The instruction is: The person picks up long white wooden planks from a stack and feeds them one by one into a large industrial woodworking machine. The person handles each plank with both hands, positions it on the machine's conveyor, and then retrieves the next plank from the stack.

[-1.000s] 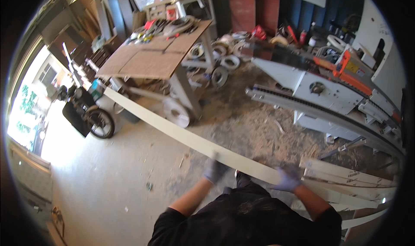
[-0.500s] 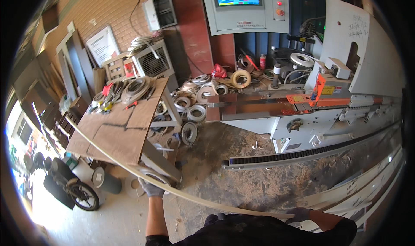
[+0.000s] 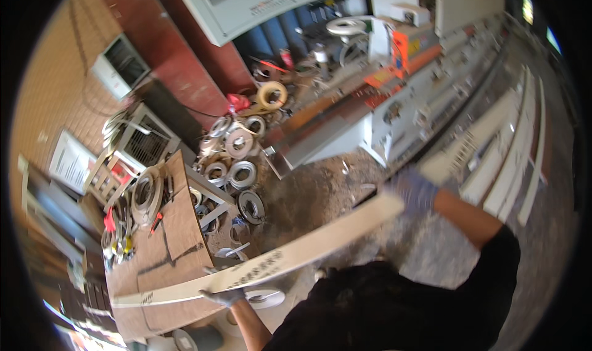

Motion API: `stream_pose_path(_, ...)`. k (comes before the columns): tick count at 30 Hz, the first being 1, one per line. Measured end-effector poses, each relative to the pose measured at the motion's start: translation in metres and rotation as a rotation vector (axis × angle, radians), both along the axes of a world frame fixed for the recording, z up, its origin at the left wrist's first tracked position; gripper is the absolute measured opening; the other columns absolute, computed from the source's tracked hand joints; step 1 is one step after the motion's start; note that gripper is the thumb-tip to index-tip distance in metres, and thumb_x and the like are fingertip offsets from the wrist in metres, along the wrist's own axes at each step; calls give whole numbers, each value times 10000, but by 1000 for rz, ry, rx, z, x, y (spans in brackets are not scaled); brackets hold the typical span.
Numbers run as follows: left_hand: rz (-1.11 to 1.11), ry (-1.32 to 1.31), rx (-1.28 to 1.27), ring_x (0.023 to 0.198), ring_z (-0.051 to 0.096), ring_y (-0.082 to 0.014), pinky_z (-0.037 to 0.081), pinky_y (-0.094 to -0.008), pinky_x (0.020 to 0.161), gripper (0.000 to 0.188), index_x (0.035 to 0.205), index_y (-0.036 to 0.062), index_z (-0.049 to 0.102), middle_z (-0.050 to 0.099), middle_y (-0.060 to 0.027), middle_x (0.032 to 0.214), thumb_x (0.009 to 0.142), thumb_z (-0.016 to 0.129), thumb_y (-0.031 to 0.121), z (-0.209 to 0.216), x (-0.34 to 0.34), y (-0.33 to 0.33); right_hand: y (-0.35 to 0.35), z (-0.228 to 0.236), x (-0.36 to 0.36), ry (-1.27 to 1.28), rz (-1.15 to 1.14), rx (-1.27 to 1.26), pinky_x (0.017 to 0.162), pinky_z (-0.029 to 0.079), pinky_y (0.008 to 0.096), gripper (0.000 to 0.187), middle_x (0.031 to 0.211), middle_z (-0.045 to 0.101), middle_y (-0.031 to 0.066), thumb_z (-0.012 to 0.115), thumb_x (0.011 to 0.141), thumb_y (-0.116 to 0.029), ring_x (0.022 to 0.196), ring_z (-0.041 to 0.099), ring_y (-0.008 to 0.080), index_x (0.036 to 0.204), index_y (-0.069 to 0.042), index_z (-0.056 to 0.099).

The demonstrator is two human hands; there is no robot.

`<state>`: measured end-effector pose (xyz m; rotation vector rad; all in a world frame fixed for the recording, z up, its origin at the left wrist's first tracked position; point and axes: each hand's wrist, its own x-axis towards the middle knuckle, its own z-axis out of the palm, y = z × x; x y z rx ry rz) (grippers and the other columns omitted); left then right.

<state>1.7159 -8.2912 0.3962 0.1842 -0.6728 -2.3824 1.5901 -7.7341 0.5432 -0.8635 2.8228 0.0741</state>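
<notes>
A long pale board point(image 3: 320, 235) with dark printed marks on its broad face stretches across in front of me. Its far left end is over the brown-topped table point(image 3: 185, 210). My left hand point(image 3: 226, 297), in a grey glove, is closed around the board's edges left of the middle, with fingertips showing at the far edge. At the right end, my gloved right hand point(image 3: 414, 192) grips the board; motion blurs its fingers.
Tape coils point(image 3: 147, 194) and a red-handled tool point(image 3: 156, 222) lie on the table. Several banding rolls point(image 3: 240, 144) are heaped beyond it. A long machine with an orange housing point(image 3: 412, 45) stands ahead. More pale boards point(image 3: 509, 160) lie at the right.
The board has turned from edge-on to showing its printed broad face. My right hand has risen and moved forward with its end. The whole view has tilted and swung.
</notes>
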Motion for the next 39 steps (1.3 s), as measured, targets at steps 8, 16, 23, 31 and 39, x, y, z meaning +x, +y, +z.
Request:
stream_pose_path(8, 596, -506, 3, 1154, 529, -361, 430, -557, 968, 801, 1344, 4, 449, 514, -195, 1321, 811, 524, 597, 19, -1, -204, -168, -65, -53, 183, 129, -204, 862, 411, 393, 409, 934, 614, 54, 674, 751, -385, 956, 575, 213, 1117, -212, 614)
stream_pose_path(16, 633, -542, -1594, 1263, 450, -327, 331, -428, 1094, 702, 1378, 56, 436, 423, -185, 1416, 785, 726, 297, 42, -60, -175, -390, -91, -98, 20, 255, -269, 853, 406, 467, 462, 948, 608, 59, 700, 693, -322, 955, 571, 240, 1127, -209, 590)
stream_pose_path(23, 74, -1027, -2306, 1356, 298, -391, 266, -475, 1118, 836, 1349, 123, 485, 374, -193, 1453, 637, 793, 437, 31, -127, -202, -419, -130, -167, 145, 204, -381, 1078, 201, 488, 636, 1181, 577, 62, 699, 683, -471, 1164, 490, 250, 1246, -202, 571)
stream_pose_path(31, -57, -853, -2418, 982, 593, -328, 475, -438, 867, 730, 1275, 191, 565, 612, -135, 1063, 622, 813, 406, 17, -210, -204, -340, -151, -205, 181, -419, -434, 1089, 174, 596, 629, 1534, 256, 120, 558, 826, -594, 1420, 178, 375, 1370, -293, 463)
stream_pose_path(39, -8, -871, -2467, 1081, 556, -319, 434, -447, 941, 807, 1353, 278, 498, 584, -134, 1160, 622, 812, 413, 16, -275, -146, -299, -138, -255, 128, -926, -389, 1139, 70, 531, 873, 1520, 161, 277, 458, 848, -658, 1418, 135, 427, 1504, -146, 192)
